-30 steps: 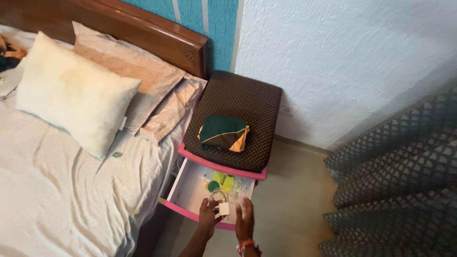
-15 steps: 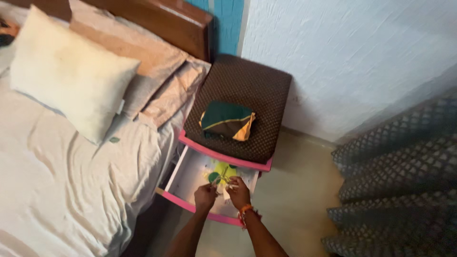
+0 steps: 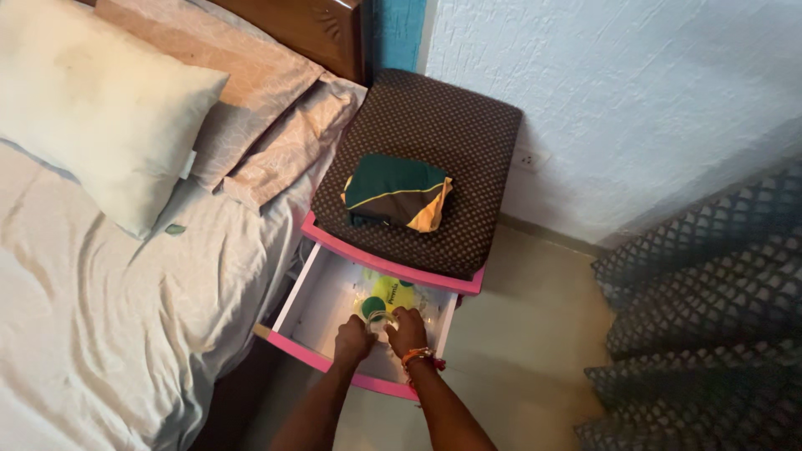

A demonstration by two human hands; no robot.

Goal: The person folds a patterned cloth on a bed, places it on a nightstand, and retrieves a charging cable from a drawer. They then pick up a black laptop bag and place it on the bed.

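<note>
Both my hands reach into an open drawer (image 3: 311, 301), white inside with a pink front. My left hand (image 3: 352, 342) is curled at the drawer's front. Close beside it, my right hand (image 3: 408, 329), with an orange band at the wrist, is curled too. Between their fingertips sits a coiled clear charger cable (image 3: 378, 318), which both hands grip; the white plug is hidden. Just behind the cable lie a yellow-green packet (image 3: 394, 292) and a round green lid (image 3: 372, 306).
The nightstand's top has a brown dotted cover (image 3: 434, 125) with a folded green and yellow cloth (image 3: 397, 193) on it. A bed with a beige sheet (image 3: 109, 317) and pillows (image 3: 92, 100) lies left. A grey patterned curtain (image 3: 702, 317) hangs right; a wall socket (image 3: 529, 159) sits behind.
My hands have gone down from the drawer's front edge into the drawer with the cable and plug. The view has tipped down and closer to the nightstand.
</note>
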